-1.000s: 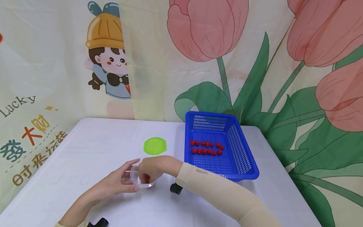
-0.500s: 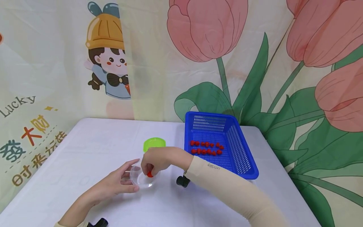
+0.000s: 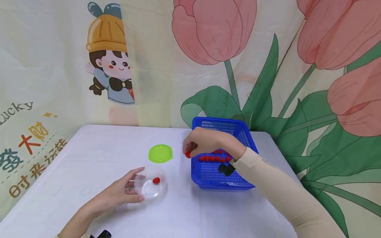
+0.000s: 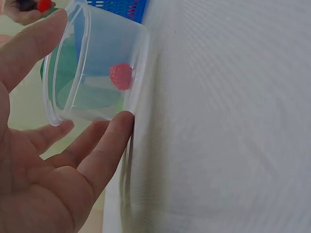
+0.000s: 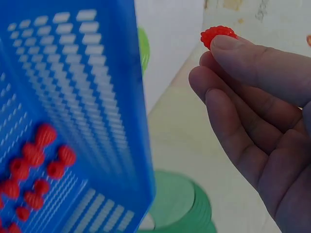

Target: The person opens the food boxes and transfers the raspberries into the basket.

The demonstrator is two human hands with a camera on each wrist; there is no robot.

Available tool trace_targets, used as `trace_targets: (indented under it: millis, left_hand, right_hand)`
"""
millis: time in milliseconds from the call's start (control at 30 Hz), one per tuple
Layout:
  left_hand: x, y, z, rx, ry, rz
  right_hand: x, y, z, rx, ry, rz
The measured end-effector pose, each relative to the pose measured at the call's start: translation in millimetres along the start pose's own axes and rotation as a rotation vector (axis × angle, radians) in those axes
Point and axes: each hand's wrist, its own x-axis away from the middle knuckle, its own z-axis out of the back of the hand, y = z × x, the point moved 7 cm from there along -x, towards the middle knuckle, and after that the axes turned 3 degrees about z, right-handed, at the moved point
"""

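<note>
In the head view my left hand (image 3: 126,190) holds the side of a clear plastic tub (image 4: 104,43), thumb and fingers spread around its wall. One red raspberry (image 4: 120,76) lies in the bottom of that tub. My right hand (image 3: 200,142) is raised at the left rim of the blue basket (image 3: 205,185). Between its thumb and fingertips it pinches another raspberry (image 5: 217,36), seen plainly in the right wrist view. Several more raspberries (image 3: 212,158) lie in rows on the basket's floor, some hidden behind the right hand and wrist.
A bright green lid (image 3: 160,153) lies flat on the white tablecloth (image 3: 74,172), behind the tub and left of the basket. A patterned cloth (image 3: 157,66) with tulips and a cartoon figure hangs behind the table.
My right hand has come out of the tub with a raspberry and moved right and away to the basket's rim. One raspberry now shows in the tub. My left hand has stayed put.
</note>
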Motion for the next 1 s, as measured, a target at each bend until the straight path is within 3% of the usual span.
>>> trace_targets:
  millis: [267,567,1000]
  left_hand:
    - [-0.3,-1.5,0.6,0.009,0.002,0.003]
    - [-1.2,-2.4,0.2,0.027,-0.006,0.005]
    - [-0.2,-2.2,0.1,0.018,-0.009,0.001]
  right_hand:
    - [47,64,13,-0.006,0.040,-0.128]
    - [76,133,-5,0.012,-0.003,-0.330]
    - [84,174,-35,-0.001,-0.064,-0.501]
